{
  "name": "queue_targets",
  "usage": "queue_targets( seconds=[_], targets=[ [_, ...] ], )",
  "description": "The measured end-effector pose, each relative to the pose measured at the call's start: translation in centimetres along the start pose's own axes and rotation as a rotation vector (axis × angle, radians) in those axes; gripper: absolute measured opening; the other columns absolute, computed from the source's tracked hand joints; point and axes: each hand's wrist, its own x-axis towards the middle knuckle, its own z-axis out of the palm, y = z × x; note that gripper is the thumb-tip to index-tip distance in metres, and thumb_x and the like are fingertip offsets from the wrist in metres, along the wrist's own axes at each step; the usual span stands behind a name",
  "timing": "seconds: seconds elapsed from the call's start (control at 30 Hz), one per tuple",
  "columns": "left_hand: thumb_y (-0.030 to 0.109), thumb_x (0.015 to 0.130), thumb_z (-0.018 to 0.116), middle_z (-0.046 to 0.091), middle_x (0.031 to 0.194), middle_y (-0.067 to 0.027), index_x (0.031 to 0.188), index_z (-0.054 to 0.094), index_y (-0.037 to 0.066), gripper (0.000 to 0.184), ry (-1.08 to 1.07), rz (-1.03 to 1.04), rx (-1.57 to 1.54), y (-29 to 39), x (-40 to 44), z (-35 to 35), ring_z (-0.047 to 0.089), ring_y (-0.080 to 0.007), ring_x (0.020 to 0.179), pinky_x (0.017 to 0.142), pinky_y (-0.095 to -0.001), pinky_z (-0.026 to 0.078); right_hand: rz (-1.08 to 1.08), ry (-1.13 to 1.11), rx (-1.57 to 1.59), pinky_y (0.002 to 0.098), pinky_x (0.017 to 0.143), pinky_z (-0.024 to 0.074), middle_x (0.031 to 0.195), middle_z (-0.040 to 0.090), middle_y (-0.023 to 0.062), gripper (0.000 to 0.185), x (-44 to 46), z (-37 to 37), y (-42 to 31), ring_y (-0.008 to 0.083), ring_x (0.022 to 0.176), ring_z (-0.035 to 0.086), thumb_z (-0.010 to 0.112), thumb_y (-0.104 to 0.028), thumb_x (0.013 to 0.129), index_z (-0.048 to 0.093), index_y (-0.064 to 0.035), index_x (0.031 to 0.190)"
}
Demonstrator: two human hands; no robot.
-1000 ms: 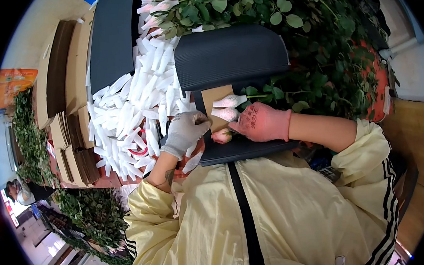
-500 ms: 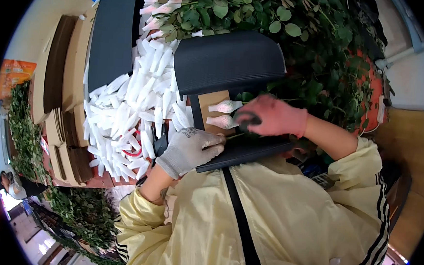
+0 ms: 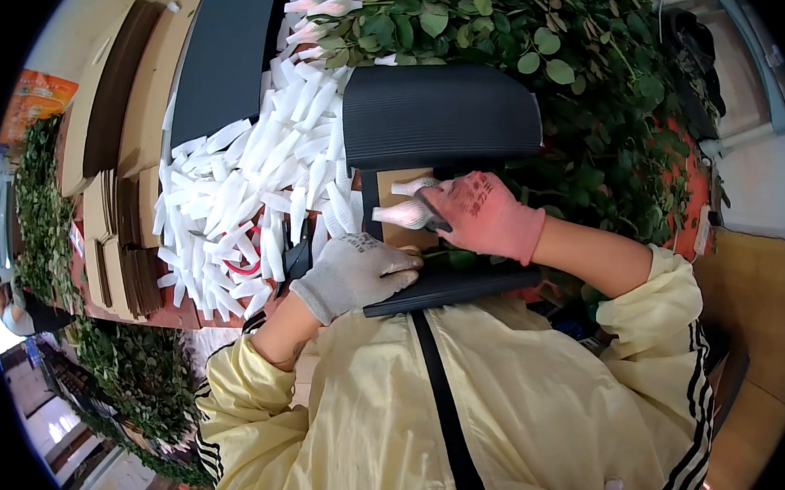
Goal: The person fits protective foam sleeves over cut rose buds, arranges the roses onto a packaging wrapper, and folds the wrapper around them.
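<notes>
My right hand (image 3: 486,217), in a pink glove, is closed with its fingertips at the right end of a rose bud in a white net sleeve (image 3: 401,213). Dark material shows at those fingertips; I cannot tell whether it is glove coating. Just above lies a second sleeved bud (image 3: 407,187), partly covered by the hand. Both are over a strip of brown cardboard (image 3: 402,237) between two black ribbed flaps (image 3: 441,118). My left hand (image 3: 359,274), in a grey glove, has thumb and fingers pressed together at the lower flap (image 3: 462,290); what they grip is hidden.
A heap of white net sleeves (image 3: 262,174) lies left of the flaps, with red-handled scissors (image 3: 246,258) among them. Leafy stems (image 3: 595,168) fill the back and right. Folded cardboard (image 3: 117,120) and a dark panel (image 3: 229,51) stand at far left.
My right hand has come to the lower sleeved bud, which has shifted left against the cardboard. My left hand stays by the lower flap. The camera view has shifted slightly.
</notes>
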Motion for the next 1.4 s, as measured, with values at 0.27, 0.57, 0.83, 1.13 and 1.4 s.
queue_targets(
  seconds=[0.27,0.57,0.83,1.13,1.4],
  targets=[
    [0.036,0.088,0.051,0.066,0.104,-0.0048,0.105,0.066,0.016,0.031,-0.014,-0.009,-0.089,-0.1,-0.4,-0.6,0.063,-0.0247,0.092,0.078,-0.0364,0.049,-0.249,0.064,-0.146,0.0343,0.064,0.0438,0.091,0.056,0.0076,0.042,-1.4,4.4,0.3,0.0200,0.075,0.058,0.054,-0.022,0.079,0.050,-0.0026,0.117],
    [0.025,0.081,0.058,0.057,0.080,-0.0061,0.087,0.058,0.013,0.014,0.211,-0.087,0.401,-2.8,0.3,0.2,0.062,-0.0242,0.073,0.061,-0.0390,0.046,-0.247,-0.080,-0.139,0.0354,0.060,0.0479,0.085,0.061,0.0101,0.038,-0.7,2.8,-0.3,0.0232,0.076,0.063,0.045,-0.013,0.084,0.053,0.0028,0.118],
    [0.014,0.075,0.057,0.057,0.086,-0.0063,0.092,0.057,0.013,0.017,0.115,0.017,0.404,-4.7,0.1,-0.6,0.062,-0.0271,0.073,0.060,-0.0389,0.048,-0.165,0.227,0.063,0.0394,0.058,0.0466,0.076,0.059,0.0125,0.023,-2.0,5.2,0.8,0.0279,0.070,0.061,0.055,-0.013,0.077,0.056,0.0001,0.096],
    [0.021,0.082,0.059,0.056,0.075,-0.0109,0.083,0.058,0.009,0.012,0.283,0.061,0.297,-5.5,-1.6,-1.0,0.058,-0.0306,0.070,0.061,-0.0410,0.045,-0.118,0.221,0.136,0.0391,0.059,0.0480,0.073,0.060,0.0115,0.022,-1.9,5.5,0.7,0.0281,0.067,0.061,0.048,-0.015,0.082,0.056,-0.0033,0.099],
    [0.018,0.082,0.060,0.065,0.094,-0.0134,0.100,0.064,0.004,0.024,0.398,-0.150,0.335,-4.7,-5.7,-6.1,0.063,-0.0321,0.081,0.071,-0.0349,0.051,-0.095,-0.063,-0.001,0.0383,0.059,0.0487,0.077,0.060,0.0098,0.021,-2.1,3.4,0.4,0.0260,0.074,0.063,0.049,-0.015,0.082,0.057,-0.0066,0.100]
  ],
)
